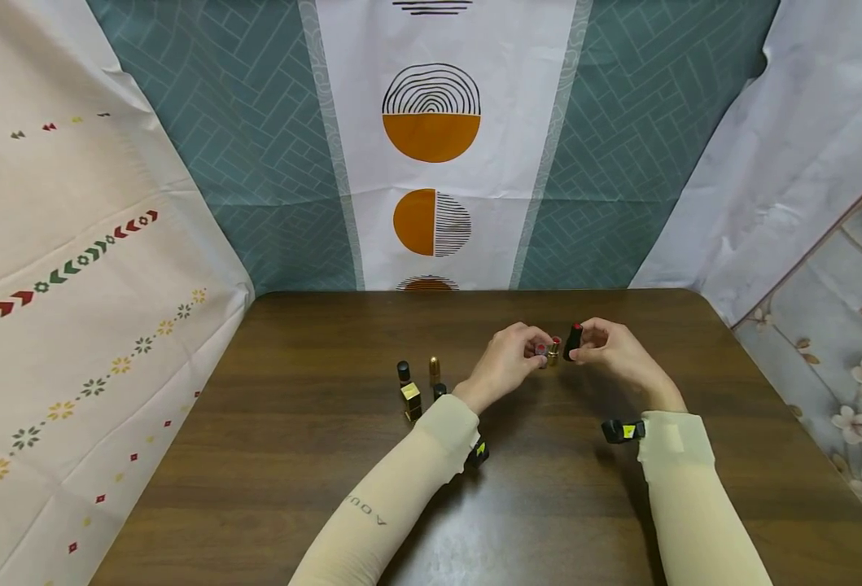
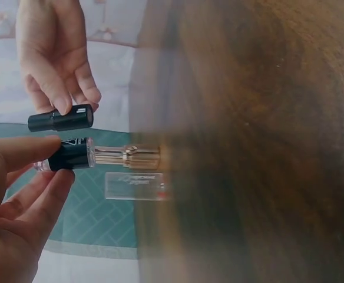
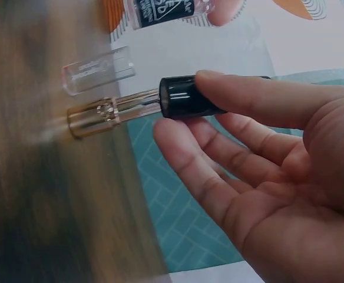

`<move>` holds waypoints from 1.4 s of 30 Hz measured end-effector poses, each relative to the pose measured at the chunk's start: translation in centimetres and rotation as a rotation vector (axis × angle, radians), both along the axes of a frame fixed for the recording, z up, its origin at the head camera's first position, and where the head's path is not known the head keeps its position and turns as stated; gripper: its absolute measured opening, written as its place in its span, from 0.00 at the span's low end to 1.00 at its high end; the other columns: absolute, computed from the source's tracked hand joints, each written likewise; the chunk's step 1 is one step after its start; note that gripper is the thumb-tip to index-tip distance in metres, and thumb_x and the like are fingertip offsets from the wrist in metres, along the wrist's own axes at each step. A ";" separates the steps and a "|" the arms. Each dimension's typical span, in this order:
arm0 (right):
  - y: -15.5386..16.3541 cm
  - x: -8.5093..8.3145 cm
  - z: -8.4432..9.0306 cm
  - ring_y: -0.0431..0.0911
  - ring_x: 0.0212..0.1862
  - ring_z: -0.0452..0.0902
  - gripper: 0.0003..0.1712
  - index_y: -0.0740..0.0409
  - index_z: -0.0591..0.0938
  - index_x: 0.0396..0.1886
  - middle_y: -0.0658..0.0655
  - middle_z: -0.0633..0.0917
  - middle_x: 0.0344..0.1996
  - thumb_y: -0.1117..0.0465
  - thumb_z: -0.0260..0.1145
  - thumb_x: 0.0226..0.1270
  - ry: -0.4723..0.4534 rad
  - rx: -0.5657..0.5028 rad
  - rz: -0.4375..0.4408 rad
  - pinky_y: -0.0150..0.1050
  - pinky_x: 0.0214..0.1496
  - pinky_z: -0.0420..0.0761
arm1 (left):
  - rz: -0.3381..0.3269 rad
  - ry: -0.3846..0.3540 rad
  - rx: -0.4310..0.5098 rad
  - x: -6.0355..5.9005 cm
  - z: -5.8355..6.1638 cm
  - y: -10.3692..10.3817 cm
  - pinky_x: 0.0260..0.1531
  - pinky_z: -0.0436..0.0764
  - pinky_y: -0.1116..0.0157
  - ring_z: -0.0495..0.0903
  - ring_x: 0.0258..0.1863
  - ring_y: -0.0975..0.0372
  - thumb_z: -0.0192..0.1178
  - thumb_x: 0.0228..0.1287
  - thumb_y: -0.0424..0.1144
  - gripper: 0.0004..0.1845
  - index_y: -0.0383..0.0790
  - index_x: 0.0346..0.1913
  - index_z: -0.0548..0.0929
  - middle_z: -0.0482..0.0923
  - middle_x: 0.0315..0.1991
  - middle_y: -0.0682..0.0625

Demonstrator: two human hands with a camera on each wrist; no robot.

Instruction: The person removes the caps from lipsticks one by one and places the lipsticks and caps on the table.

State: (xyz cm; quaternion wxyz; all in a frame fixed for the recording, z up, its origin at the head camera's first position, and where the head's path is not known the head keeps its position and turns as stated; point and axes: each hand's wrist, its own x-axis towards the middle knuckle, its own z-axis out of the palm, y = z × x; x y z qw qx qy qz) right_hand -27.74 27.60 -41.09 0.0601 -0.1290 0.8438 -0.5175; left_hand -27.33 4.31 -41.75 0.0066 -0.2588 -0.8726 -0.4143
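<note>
My left hand (image 1: 507,362) pinches a small black lipstick tube with clear ends (image 2: 72,154) between thumb and fingers. A black lipstick (image 1: 573,342) with a red top is in my right hand (image 1: 617,354), pinched by thumb and fingertips and held upright. Between the two hands, a gold lipstick (image 3: 95,119) with a red tip stands on the table. Next to it is a clear cap (image 2: 135,186) with faint lettering, seen in both wrist views. Both held tubes are raised off the tabletop, close to the gold lipstick.
Several lipsticks stand left of my left forearm: a black-topped one (image 1: 404,373), a slim gold one (image 1: 434,370), a square gold-topped one (image 1: 412,399) and one partly hidden by the arm. The brown wooden table (image 1: 313,488) ends at a patterned curtain (image 1: 431,244).
</note>
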 end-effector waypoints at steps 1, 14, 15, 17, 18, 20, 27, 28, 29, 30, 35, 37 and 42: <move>0.0 -0.1 -0.2 0.42 0.37 0.83 0.23 0.73 0.75 0.56 0.59 0.84 0.36 0.69 0.73 0.67 0.000 0.023 0.005 0.39 0.45 0.84 | 0.000 -0.001 -0.006 0.0 -0.2 0.1 0.40 0.79 0.75 0.81 0.40 0.69 0.69 0.70 0.33 0.13 0.41 0.55 0.87 0.78 0.44 0.53; -0.7 -0.6 -2.3 0.47 0.36 0.77 0.21 0.71 0.78 0.51 0.60 0.84 0.34 0.70 0.75 0.61 -0.019 0.191 0.017 0.42 0.39 0.75 | 0.026 0.021 -0.154 -0.6 -2.6 0.6 0.40 0.77 0.72 0.78 0.40 0.68 0.70 0.70 0.35 0.11 0.47 0.52 0.88 0.77 0.45 0.55; -0.7 -0.6 -2.5 0.47 0.36 0.76 0.21 0.71 0.78 0.50 0.59 0.84 0.34 0.70 0.76 0.61 -0.014 0.204 0.023 0.42 0.38 0.75 | 0.026 0.024 -0.164 -0.6 -2.7 0.6 0.40 0.77 0.72 0.77 0.40 0.67 0.70 0.70 0.35 0.11 0.47 0.52 0.88 0.77 0.45 0.55; -0.8 -0.8 -3.0 0.47 0.35 0.76 0.21 0.70 0.78 0.49 0.58 0.84 0.33 0.70 0.76 0.60 -0.017 0.219 0.019 0.41 0.37 0.75 | 0.021 0.027 -0.183 -0.6 -2.8 0.8 0.41 0.77 0.71 0.77 0.40 0.67 0.70 0.70 0.35 0.11 0.48 0.52 0.87 0.77 0.45 0.55; -0.9 -0.8 -3.1 0.47 0.35 0.75 0.21 0.70 0.78 0.49 0.58 0.83 0.32 0.70 0.76 0.60 -0.019 0.225 0.017 0.41 0.37 0.75 | 0.019 0.031 -0.192 -0.6 -2.9 0.9 0.41 0.77 0.70 0.77 0.40 0.66 0.70 0.69 0.35 0.11 0.48 0.52 0.87 0.77 0.46 0.55; -1.0 -0.9 -3.3 0.47 0.35 0.75 0.21 0.70 0.78 0.49 0.58 0.82 0.32 0.70 0.76 0.59 -0.021 0.227 0.020 0.40 0.37 0.75 | 0.015 0.034 -0.200 -0.6 -3.0 1.0 0.42 0.78 0.69 0.78 0.41 0.64 0.70 0.69 0.35 0.11 0.48 0.51 0.87 0.77 0.46 0.54; -1.6 -0.7 -3.5 0.47 0.34 0.74 0.19 0.70 0.78 0.48 0.59 0.82 0.34 0.70 0.75 0.59 -0.026 0.215 0.019 0.41 0.37 0.74 | 0.017 0.050 -0.225 -0.7 -3.4 1.2 0.45 0.80 0.69 0.81 0.45 0.63 0.71 0.69 0.35 0.10 0.49 0.50 0.87 0.78 0.49 0.53; -1.7 -0.7 -3.5 0.47 0.34 0.74 0.19 0.70 0.78 0.47 0.59 0.82 0.33 0.71 0.75 0.59 -0.028 0.210 0.017 0.42 0.37 0.74 | 0.015 0.051 -0.228 -0.7 -3.5 1.3 0.45 0.80 0.69 0.81 0.46 0.63 0.71 0.69 0.35 0.10 0.49 0.50 0.87 0.78 0.49 0.53; -1.7 -0.7 -3.5 0.47 0.34 0.73 0.19 0.70 0.78 0.47 0.59 0.82 0.33 0.71 0.75 0.59 -0.027 0.209 0.023 0.42 0.37 0.74 | 0.011 0.050 -0.227 -0.7 -3.5 1.3 0.45 0.80 0.69 0.81 0.46 0.63 0.71 0.69 0.35 0.10 0.49 0.50 0.87 0.78 0.50 0.53; -1.7 -0.6 -3.6 0.47 0.34 0.73 0.19 0.70 0.78 0.47 0.59 0.81 0.33 0.71 0.75 0.59 -0.028 0.209 0.027 0.42 0.37 0.73 | 0.009 0.049 -0.228 -0.7 -3.6 1.3 0.46 0.80 0.69 0.81 0.46 0.63 0.71 0.69 0.35 0.10 0.49 0.49 0.87 0.78 0.50 0.53; -1.7 -0.7 -3.9 0.47 0.33 0.72 0.19 0.70 0.77 0.47 0.58 0.80 0.33 0.71 0.75 0.60 -0.034 0.209 0.043 0.41 0.36 0.73 | -0.002 0.045 -0.218 -0.8 -3.6 1.3 0.47 0.80 0.68 0.81 0.48 0.62 0.70 0.69 0.33 0.10 0.48 0.50 0.87 0.78 0.50 0.52; -1.7 -0.7 -4.0 0.47 0.34 0.72 0.19 0.70 0.77 0.47 0.58 0.80 0.33 0.72 0.75 0.59 -0.035 0.207 0.044 0.41 0.36 0.73 | -0.006 0.049 -0.215 -0.9 -3.7 1.2 0.48 0.80 0.68 0.81 0.48 0.62 0.70 0.69 0.33 0.11 0.47 0.51 0.87 0.79 0.50 0.52; -1.6 -0.7 -4.0 0.48 0.36 0.72 0.20 0.71 0.77 0.49 0.60 0.80 0.35 0.71 0.75 0.60 -0.041 0.194 0.056 0.41 0.38 0.74 | -0.008 0.046 -0.222 -0.8 -3.6 1.2 0.48 0.80 0.69 0.81 0.49 0.62 0.70 0.69 0.33 0.13 0.48 0.53 0.84 0.78 0.52 0.52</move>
